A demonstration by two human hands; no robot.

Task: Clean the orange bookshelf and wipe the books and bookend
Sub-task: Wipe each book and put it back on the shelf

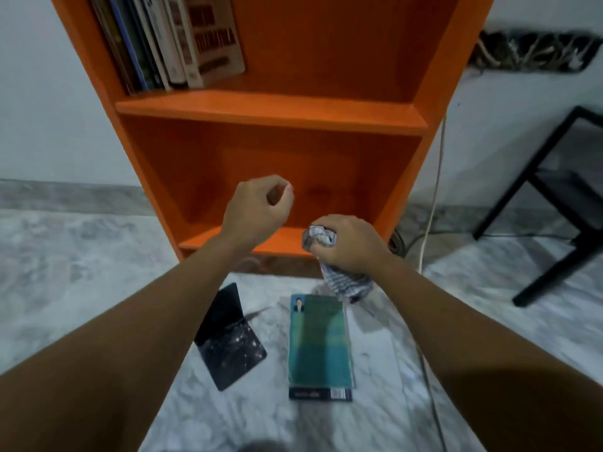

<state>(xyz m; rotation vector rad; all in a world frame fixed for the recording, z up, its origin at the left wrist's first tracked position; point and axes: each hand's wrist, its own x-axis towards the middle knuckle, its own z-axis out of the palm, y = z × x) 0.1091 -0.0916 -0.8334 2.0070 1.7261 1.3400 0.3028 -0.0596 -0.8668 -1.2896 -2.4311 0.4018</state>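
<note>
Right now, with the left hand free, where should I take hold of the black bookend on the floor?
Probably pinch the bookend by its raised plate's top edge, coming down from above with the left hand. Its other plate lies flat on the floor, leaving no edge to get fingers under.

Orange bookshelf [270, 112] is standing upright, books [169, 40] leaning at its upper shelf's left end. Teal book [319, 344] is lying flat on the floor, black bookend [228, 340] resting just left of it. Right hand [350, 247] is gripping a bunched cloth [320, 238].

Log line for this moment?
left hand curled, empty | right hand grips cloth | teal book, black bookend on floor before orange bookshelf
</note>
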